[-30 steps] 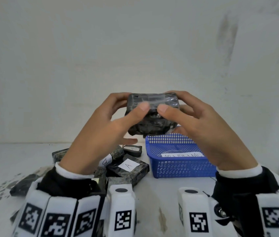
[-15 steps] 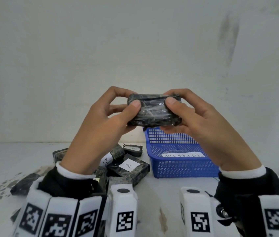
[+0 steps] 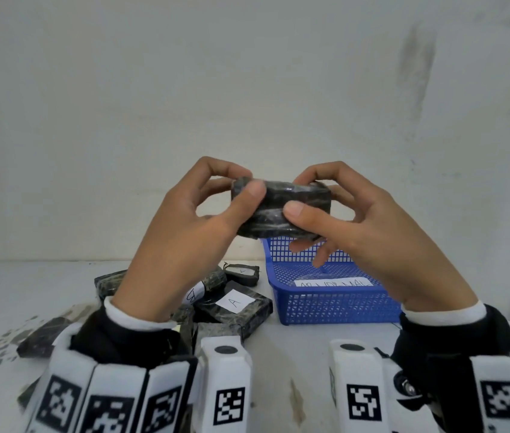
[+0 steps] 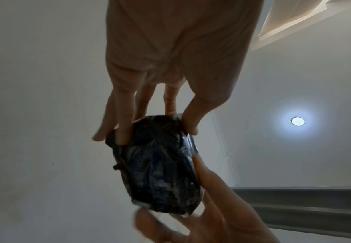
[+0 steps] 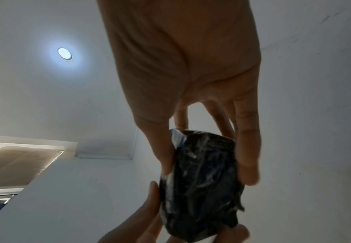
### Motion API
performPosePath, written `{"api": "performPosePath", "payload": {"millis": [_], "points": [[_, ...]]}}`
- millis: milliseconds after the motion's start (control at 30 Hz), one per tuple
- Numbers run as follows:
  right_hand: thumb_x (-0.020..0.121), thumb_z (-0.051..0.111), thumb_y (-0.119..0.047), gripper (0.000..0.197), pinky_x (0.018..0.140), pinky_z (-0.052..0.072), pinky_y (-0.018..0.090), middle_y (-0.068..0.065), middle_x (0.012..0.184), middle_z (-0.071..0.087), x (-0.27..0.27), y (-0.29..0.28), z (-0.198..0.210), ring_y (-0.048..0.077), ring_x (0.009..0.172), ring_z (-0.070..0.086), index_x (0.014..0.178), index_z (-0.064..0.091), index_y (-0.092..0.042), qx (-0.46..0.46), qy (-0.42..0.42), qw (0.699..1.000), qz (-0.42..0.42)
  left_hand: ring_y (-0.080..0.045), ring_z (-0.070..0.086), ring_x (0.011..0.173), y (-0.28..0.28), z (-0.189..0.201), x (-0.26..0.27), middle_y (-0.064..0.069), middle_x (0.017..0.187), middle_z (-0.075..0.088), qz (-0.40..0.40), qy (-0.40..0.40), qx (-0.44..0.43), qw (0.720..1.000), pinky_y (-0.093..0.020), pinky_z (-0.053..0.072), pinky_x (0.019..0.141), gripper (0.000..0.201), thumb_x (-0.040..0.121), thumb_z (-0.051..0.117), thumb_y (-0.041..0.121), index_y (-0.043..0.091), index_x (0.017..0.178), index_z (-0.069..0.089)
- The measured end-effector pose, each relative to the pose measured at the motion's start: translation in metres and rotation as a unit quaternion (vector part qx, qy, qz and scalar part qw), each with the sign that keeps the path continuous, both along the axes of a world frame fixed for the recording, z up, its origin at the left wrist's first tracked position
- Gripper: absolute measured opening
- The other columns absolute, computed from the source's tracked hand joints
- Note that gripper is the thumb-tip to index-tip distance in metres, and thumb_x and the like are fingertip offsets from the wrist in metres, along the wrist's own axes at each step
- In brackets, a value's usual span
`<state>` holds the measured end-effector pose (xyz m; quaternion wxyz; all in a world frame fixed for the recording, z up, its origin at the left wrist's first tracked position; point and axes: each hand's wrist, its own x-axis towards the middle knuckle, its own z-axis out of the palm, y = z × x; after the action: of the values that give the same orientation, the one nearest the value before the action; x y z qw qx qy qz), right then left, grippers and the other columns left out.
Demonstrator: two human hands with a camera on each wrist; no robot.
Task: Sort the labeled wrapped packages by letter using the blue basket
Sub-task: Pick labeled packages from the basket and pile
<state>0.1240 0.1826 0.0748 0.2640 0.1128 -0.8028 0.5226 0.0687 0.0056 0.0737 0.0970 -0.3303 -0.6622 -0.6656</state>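
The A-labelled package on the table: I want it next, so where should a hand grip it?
Grip the A-labelled package by its two long side edges, coming from above. It lies flat, label up, top bare, atop the pile left of the blue basket.

White, scuffed table point(image 3: 294, 364) carries the lot: a blue basket point(image 3: 335, 304) sits at the right, a paper label inside it. Just to its left, a heap of dark wrapped packages point(image 3: 216, 285), one showing an "A" label point(image 3: 234, 302), another package point(image 3: 41, 337) further left.
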Motion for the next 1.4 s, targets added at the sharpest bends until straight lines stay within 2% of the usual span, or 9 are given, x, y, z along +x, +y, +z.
{"api": "performPosePath", "payload": {"millis": [133,233,367,500,667,933,1133,1267,1400], "points": [[0.073,0.077,-0.040,0.032,0.060,0.052,0.023,-0.017,0.114,0.068,0.0029,0.0001,0.0007,0.016,0.063,0.068,0.104,0.067,-0.037,-0.005,0.007,1.000,-0.009,-0.018,0.072,0.079,-0.0008,-0.0001,-0.0006,0.007,0.112,0.069,-0.010,-0.021,0.024,0.999,-0.036,0.061,0.065,0.010,0.085,0.067,0.028,0.021,0.091,0.063],[0.084,0.072,-0.037,0.047,0.066,0.055,0.027,-0.015,0.130,0.064,0.0009,-0.0012,0.0007,0.026,0.084,0.073,0.126,0.057,-0.048,-0.018,0.012,1.000,-0.002,-0.015,0.073,0.083,-0.0015,-0.0014,-0.0042,0.007,0.127,0.061,0.002,-0.018,0.021,1.000,-0.042,0.060,0.078,0.031,0.085,0.069,0.021,0.026,0.115,0.061],[0.078,0.074,-0.040,0.076,0.078,0.056,0.025,-0.005,0.137,0.061,-0.0010,0.0002,0.0011,0.012,0.094,0.074,0.143,0.038,-0.055,-0.026,0.002,1.000,-0.014,-0.018,0.072,0.095,-0.0012,-0.0022,-0.0061,-0.002,0.123,0.066,-0.013,-0.047,-0.011,0.999,-0.041,0.053,0.095,0.055,0.083,0.075,0.026,0.034,0.132,0.052],[0.083,0.074,-0.032,0.068,0.077,0.055,0.014,-0.003,0.113,0.074,-0.0012,-0.0011,0.0020,0.012,0.089,0.074,0.142,0.044,-0.049,-0.014,-0.004,1.000,-0.018,-0.018,0.074,0.087,0.0000,-0.0017,-0.0045,-0.002,0.112,0.071,-0.011,-0.036,-0.008,0.999,-0.041,0.058,0.085,0.052,0.083,0.075,0.023,0.034,0.129,0.054],[0.066,0.075,-0.046,0.072,0.086,0.060,0.029,0.001,0.101,0.075,-0.0030,-0.0078,0.0003,0.017,0.088,0.075,0.134,0.053,-0.046,-0.002,0.011,0.999,-0.031,-0.021,0.074,0.078,0.0004,-0.0019,-0.0032,-0.004,0.111,0.067,-0.018,-0.028,0.005,0.999,-0.037,0.062,0.069,0.043,0.087,0.067,0.016,0.032,0.125,0.056],[0.085,0.071,-0.037,0.033,0.092,0.058,0.046,0.009,0.100,0.076,-0.0035,-0.0043,0.0002,0.029,0.091,0.074,0.117,0.065,-0.042,-0.021,0.011,0.999,-0.035,-0.021,0.074,0.072,0.0014,-0.0029,-0.0030,-0.007,0.103,0.070,-0.014,-0.019,0.020,1.000,-0.038,0.062,0.064,0.027,0.088,0.067,0.022,0.031,0.112,0.061],[0.088,0.067,-0.037,0.019,0.057,0.056,0.025,0.017,0.097,0.073,0.0014,-0.0055,0.0037,0.036,0.085,0.068,0.107,0.068,-0.040,-0.036,-0.001,0.999,-0.023,-0.023,0.073,0.075,0.0021,-0.0030,-0.0022,-0.004,0.101,0.071,0.006,-0.012,0.018,1.000,-0.049,0.061,0.073,0.018,0.087,0.067,0.031,0.032,0.103,0.061],[0.086,0.068,-0.039,0.016,0.055,0.057,0.031,0.017,0.094,0.073,0.0004,-0.0059,0.0028,0.029,0.070,0.066,0.102,0.068,-0.036,-0.042,0.003,0.999,-0.023,-0.030,0.072,0.078,0.0040,-0.0028,-0.0002,-0.001,0.096,0.071,0.013,0.007,0.011,1.000,-0.055,0.058,0.077,0.020,0.083,0.068,0.039,0.033,0.100,0.059],[0.088,0.069,-0.035,0.014,0.055,0.057,0.033,0.011,0.090,0.073,-0.0022,-0.0033,0.0007,0.026,0.073,0.067,0.101,0.068,-0.035,-0.037,0.020,0.999,-0.023,-0.015,0.067,0.071,0.0051,-0.0026,0.0011,0.010,0.081,0.067,0.020,0.008,0.004,1.000,-0.047,0.058,0.077,0.037,0.077,0.062,0.067,0.038,0.098,0.058]]}}
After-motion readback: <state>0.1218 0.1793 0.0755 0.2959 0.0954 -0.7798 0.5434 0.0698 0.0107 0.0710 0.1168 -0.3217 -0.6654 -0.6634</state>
